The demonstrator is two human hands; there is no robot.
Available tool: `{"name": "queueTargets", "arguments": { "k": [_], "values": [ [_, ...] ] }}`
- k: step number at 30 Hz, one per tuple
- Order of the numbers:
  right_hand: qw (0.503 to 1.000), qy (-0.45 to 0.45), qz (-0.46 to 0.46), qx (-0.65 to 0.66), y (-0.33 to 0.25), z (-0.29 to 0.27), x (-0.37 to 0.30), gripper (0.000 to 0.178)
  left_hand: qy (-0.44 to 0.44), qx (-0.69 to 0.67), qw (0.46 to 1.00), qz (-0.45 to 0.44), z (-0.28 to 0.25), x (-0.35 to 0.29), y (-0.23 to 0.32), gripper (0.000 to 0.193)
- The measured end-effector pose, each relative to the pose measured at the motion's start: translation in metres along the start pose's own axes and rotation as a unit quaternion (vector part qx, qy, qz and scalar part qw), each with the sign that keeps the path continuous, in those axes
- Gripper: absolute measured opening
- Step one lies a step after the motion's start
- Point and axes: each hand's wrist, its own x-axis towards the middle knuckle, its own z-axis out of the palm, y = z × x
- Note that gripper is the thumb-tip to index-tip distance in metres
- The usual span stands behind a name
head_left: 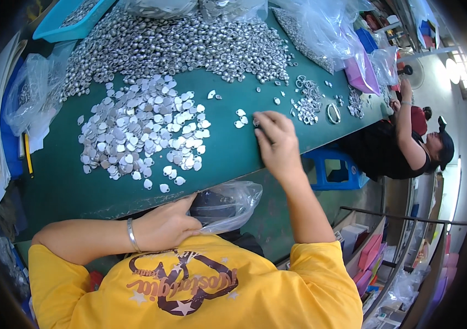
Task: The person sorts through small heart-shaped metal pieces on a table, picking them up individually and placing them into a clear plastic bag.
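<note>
Across the near edge of the green worktop (225,156), a person in a yellow shirt (277,290), both hands bare. Right hand (278,143) out over the worktop, palm down, fingers curled, tips at a small round metal piece (256,123). Cannot tell whether the piece is pinched or only touched. Just left of those fingertips, a few flat tags (240,119), silver, lying together.

Left hand (165,226) low, at the worktop's near edge, in front of the shirt; curled, gripping the left side of a clear bag (236,203). Bag lies against the edge, its mouth spread. Metal bangle (132,236) on the left wrist.

Left half of the worktop: broad pile of flat silver tags (140,126), some strays at its near side. Behind it, a larger heap of domed metal pieces (173,44), spreading rightward. Blue tray (69,32) at the heap's far left.

Right of the right hand: a loose cluster of metal rings (308,90), one bigger hoop (329,114) near it. Farther along, a purple bin (362,74). Another person (406,129) in dark clothes sits well apart at the same worktop; blue stool (357,178) nearby.
</note>
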Motion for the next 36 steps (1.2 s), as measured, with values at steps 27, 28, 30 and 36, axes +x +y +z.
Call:
{"name": "queueTargets", "arguments": {
  "k": [27,28,30,36],
  "values": [
    [0.99,-0.083,-0.026,0.109,-0.023,-0.007,-0.011,0.021,0.01,-0.02,1.0,0.003,-0.002,-0.001,0.004,0.011],
    [0.989,-0.096,-0.071,0.086,-0.026,-0.007,-0.01,0.021,0.001,-0.024,1.0,-0.009,-0.002,-0.001,0.003,0.009],
    [0.973,-0.162,-0.112,0.12,-0.033,-0.012,-0.016,0.023,0.007,-0.02,1.0,-0.005,0.0,-0.002,0.002,0.009],
    [0.968,-0.142,-0.176,0.109,-0.042,-0.008,-0.008,0.035,0.028,-0.01,1.0,0.002,0.001,0.0,0.004,0.008]
  ]
}}
